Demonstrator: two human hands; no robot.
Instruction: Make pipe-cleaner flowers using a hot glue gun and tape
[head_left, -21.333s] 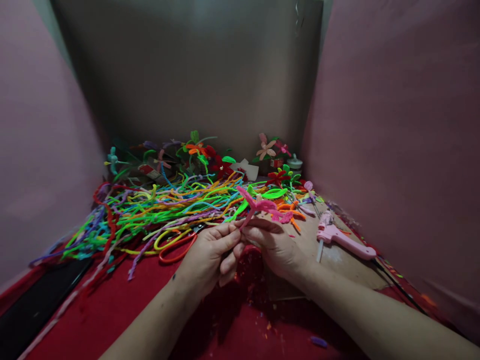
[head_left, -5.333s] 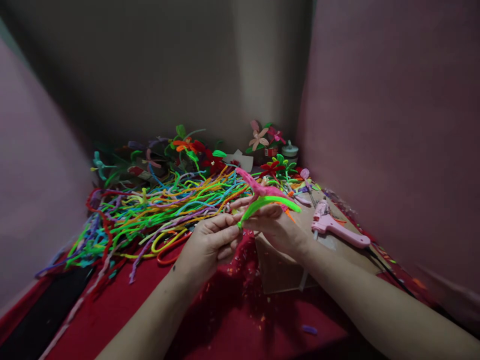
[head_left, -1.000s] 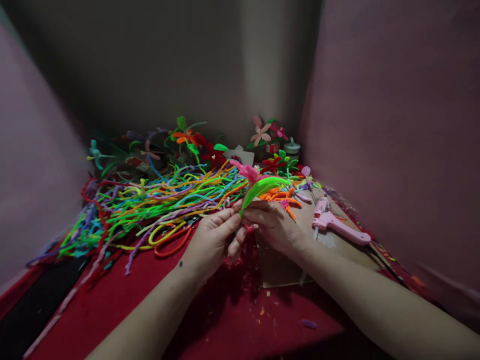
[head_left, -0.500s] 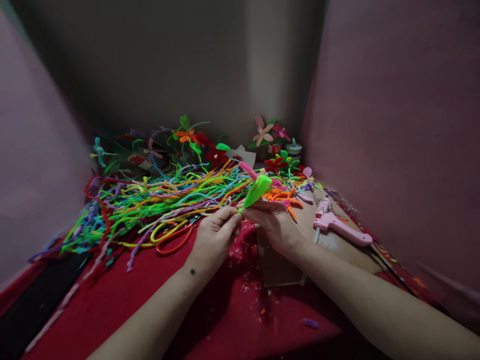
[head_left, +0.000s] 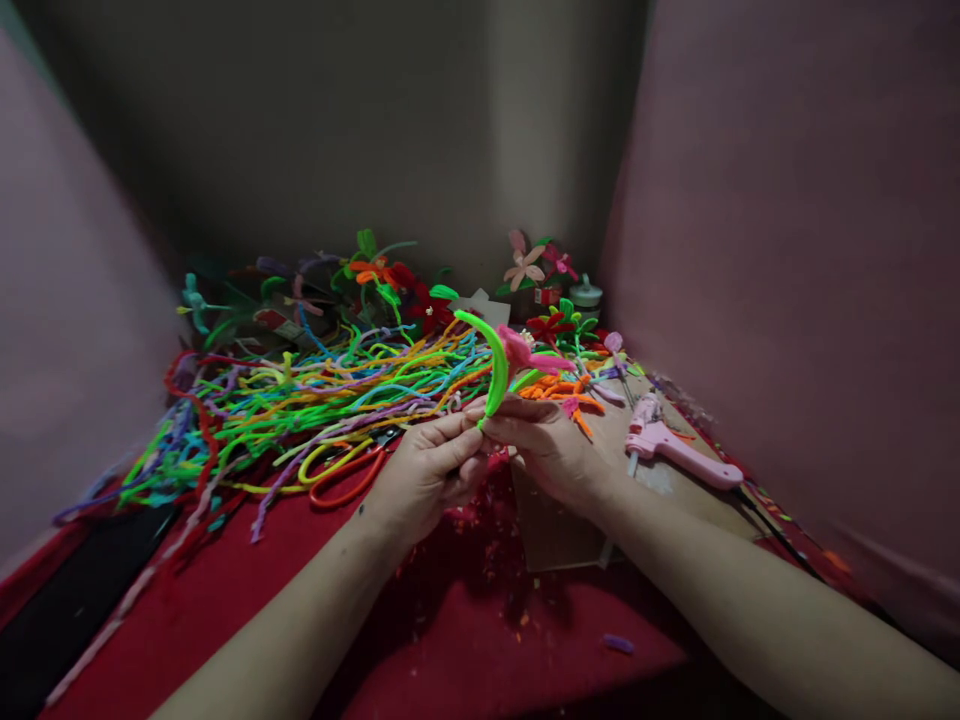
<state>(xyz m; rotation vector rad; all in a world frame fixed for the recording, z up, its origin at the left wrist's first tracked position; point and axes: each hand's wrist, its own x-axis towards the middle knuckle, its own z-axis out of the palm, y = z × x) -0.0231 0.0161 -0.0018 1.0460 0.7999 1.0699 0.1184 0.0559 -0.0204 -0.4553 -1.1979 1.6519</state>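
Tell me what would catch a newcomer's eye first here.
Probably the heap of bright fuzzy stems, spread over the red surface left of centre. Next, the pink flower with green leaves, held mid-picture in the left hand and right hand. A pink glue gun lies on cardboard at right.

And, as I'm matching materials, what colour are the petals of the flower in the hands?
The petals are pink, seen best in the head view.

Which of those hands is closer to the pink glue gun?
The right hand. It is to the left of the glue gun; the left hand is farther left, past the right.
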